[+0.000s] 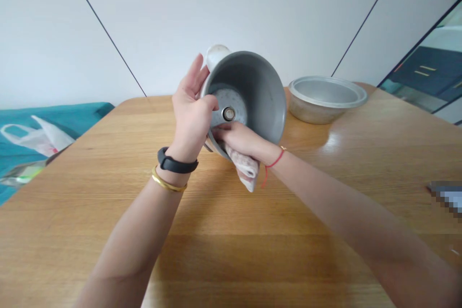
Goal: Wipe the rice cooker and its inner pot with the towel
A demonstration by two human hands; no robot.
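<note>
A grey metal pot-shaped cooker body [260, 91] is tilted on its side above the wooden table [231, 231], its open mouth facing me. A round metal button [228, 114] shows at its inner bottom. My left hand [191, 115] grips the pot's left rim, thumb inside, fingers half spread behind. My right hand [240, 139] reaches into the lower part of the pot, closed on a crumpled pale cloth [246, 169] that hangs below the rim. A white handle part [216, 54] sticks up behind the pot.
A shallow metal bowl [327, 97] stands at the back right of the table. A teal surface with a white plastic bag [36, 137] lies to the left. A blurred dark object [445, 195] sits at the right edge. White wall behind.
</note>
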